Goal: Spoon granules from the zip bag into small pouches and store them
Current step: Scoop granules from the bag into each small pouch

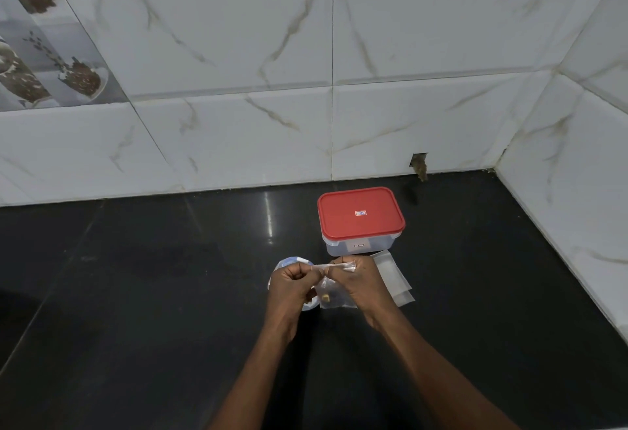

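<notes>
Your left hand (289, 285) and right hand (356, 281) each pinch the small pouch (334, 293) by its top strip, long axis left–right between them. The body hangs below. The red-lidded container (360, 222) sits just far of them, lid on, nearer your right hand.

Even, cool light from above, moderately bright. Thin vertical glare streak on the glossy black desk (136, 293), near the tiled wall (238, 38). Only soft, faint shadows. Wide-angle bending of tile lines toward the edges; slightly soft detail.
</notes>
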